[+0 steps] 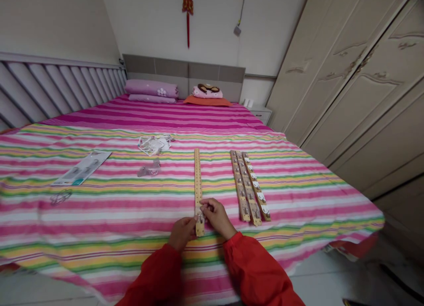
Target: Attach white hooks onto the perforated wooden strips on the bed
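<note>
A narrow, pale wooden strip [198, 178] with rows of small holes lies lengthwise before me on the striped cloth. At its near end sits a clear adhesive hook [200, 217] with a metal prong. My left hand [182, 233] is closed at the strip's left edge, thumb by the hook. From the right, my right hand [217, 215] pinches the hook's upper part with thumb and forefinger; the fingertips partly cover it. Further right lie three strips side by side: two carry clear hooks [243, 193], the third white-backed hooks [256, 184].
To the left are a flat hook package [82, 168], some thin wire loops [61, 197], a small clear bag of metal pieces [149, 168] and a heap of white-and-clear pieces [155, 144]. Folded bedding [152, 90] lies by the headboard [172, 67]. A wardrobe [347, 72] stands at right.
</note>
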`<state>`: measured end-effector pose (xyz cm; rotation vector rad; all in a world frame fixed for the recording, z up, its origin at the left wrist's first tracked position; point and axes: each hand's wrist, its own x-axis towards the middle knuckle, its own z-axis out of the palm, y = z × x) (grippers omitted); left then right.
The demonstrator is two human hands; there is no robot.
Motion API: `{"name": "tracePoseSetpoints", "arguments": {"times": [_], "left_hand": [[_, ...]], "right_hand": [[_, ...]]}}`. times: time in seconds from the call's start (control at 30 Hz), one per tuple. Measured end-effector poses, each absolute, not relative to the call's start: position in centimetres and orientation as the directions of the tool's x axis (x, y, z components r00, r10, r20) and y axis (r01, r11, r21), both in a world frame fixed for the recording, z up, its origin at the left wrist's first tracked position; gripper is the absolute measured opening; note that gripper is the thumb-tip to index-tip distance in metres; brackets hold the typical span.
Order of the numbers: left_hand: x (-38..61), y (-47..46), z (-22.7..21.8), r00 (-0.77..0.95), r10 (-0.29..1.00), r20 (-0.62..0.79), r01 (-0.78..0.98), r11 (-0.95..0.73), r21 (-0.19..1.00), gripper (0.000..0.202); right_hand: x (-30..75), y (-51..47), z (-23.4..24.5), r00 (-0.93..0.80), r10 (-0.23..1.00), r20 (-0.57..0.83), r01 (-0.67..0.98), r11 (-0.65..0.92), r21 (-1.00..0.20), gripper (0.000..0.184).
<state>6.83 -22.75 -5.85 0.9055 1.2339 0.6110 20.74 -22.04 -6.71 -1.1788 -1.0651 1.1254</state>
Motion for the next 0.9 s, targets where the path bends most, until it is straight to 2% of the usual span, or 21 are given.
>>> {"name": "tracePoseSetpoints", "arguments": {"times": [0.17, 0.3, 0.43, 0.57, 0.77, 0.9], "left_hand": [[6.7, -23.0, -5.5, 0.292, 0.806, -0.515, 0.021, 0.533, 0.846, 0.047], [6.9, -23.2, -6.0, 0.34, 0.822, -0.457, -0.011, 0.489, 0.872, 0.054], [6.9, -23.2, -6.4, 0.247, 0.879, -0.408, 0.073, 0.403, 0.912, 0.056], [7.0, -22.8, -5.9, 0.216, 0.896, -0.389, 0.173, 0.357, 0.918, 0.049], [7.7, -21.2, -5.1, 0.248, 0.833, -0.494, 0.074, 0.493, 0.867, 0.046], [7.9, -20.6, -5.0, 0.275, 0.814, -0.512, 0.073, 0.513, 0.855, 0.038]], "right_hand": [[20.5, -24.0, -7.1, 0.194, 0.978, -0.079, -0.149, -0.05, -0.988, 0.037], [20.2, -25.6, -7.5, 0.099, 0.972, -0.214, -0.223, -0.188, -0.956, 0.045], [19.8, -26.5, -7.3, 0.005, 0.949, -0.316, -0.393, -0.289, -0.873, 0.044], [19.8, -26.7, -7.3, 0.004, 0.944, -0.329, -0.472, -0.288, -0.833, 0.036], [20.1, -26.9, -7.3, 0.037, 0.94, -0.339, -0.456, -0.286, -0.843, 0.031], [20.2, -27.0, -7.3, 0.075, 0.935, -0.348, -0.439, -0.282, -0.853, 0.026]]}}
